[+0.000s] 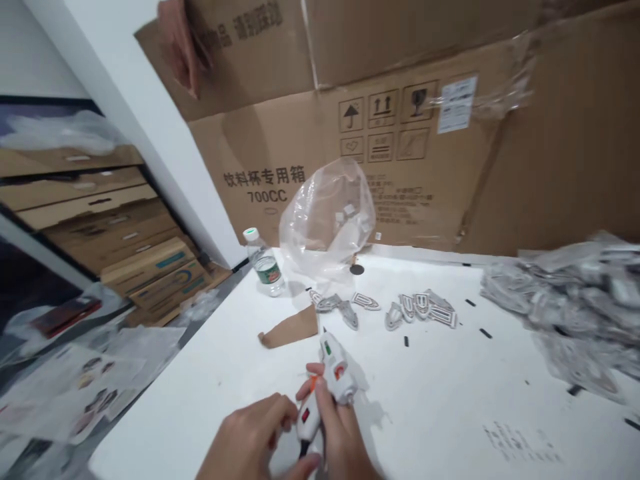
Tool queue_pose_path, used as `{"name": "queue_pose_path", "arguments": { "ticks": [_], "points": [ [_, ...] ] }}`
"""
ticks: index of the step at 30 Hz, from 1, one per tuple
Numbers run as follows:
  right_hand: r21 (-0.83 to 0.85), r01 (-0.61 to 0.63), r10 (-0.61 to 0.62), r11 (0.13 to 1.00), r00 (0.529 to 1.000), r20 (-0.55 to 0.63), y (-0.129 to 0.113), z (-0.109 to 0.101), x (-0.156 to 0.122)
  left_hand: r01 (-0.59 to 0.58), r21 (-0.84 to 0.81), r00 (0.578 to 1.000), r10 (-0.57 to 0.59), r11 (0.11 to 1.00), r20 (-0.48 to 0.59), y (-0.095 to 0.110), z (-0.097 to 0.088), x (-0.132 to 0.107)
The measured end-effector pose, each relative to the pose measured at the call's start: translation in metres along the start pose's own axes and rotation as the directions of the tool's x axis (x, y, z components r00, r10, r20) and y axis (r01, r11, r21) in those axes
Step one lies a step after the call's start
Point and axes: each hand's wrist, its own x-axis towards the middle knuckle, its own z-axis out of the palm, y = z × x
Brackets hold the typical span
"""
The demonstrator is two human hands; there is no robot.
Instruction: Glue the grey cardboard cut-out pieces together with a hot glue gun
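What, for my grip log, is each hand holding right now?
Left hand: closed, holding the lower handle of the white hot glue gun.
Right hand: closed, holding the same gun higher up.

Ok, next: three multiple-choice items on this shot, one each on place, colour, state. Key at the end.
1. Where is the water bottle relative to the clear plastic bag?
A) left of it
B) inside it
C) right of it

2. What colour is the rocker switch on the glue gun?
A) blue
B) red
C) green

3. What state is the glue gun in?
A) standing in a holder
B) hanging from a hook
C) held in the left hand and right hand

1: A, the bottle stands on the white table beside the bag's left side.
2: B, the switch shows red on the gun's white body.
3: C, fingers of both hands wrap around the gun.
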Motion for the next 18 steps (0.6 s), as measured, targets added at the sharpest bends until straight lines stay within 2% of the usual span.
{"name": "queue_pose_path", "arguments": {
  "ticks": [4,7,10,14,16,18],
  "points": [
    [-0.003,0.012,-0.012,1.000,1.000,0.028,-0.005,-0.004,-0.005,0.215,-0.209,0.977,-0.212,0.954,0.037,0.001,0.022,-0.025],
    [-0.081,-0.005,0.010,0.997,0.998,0.061,0.005,-0.007,-0.005,0.353,-0.409,0.935,-0.329,0.842,0.130,0.002,0.032,-0.037],
    [-0.197,-0.017,0.043,0.980,0.991,0.127,0.020,-0.013,-0.005,0.464,-0.525,0.884,-0.406,0.713,0.231,0.001,0.038,-0.044],
    [-0.253,-0.030,0.077,0.967,0.981,0.179,0.030,-0.017,-0.008,0.524,-0.592,0.850,-0.418,0.613,0.320,-0.004,0.036,-0.055],
    [-0.312,-0.008,0.074,0.950,0.977,0.199,0.028,-0.016,-0.010,0.532,-0.574,0.843,-0.453,0.622,0.290,-0.011,0.028,-0.066],
    [-0.393,0.078,0.037,0.916,0.960,0.277,0.022,-0.014,-0.010,0.528,-0.525,0.842,-0.492,0.668,0.221,-0.020,0.017,-0.081]
  ]
}}
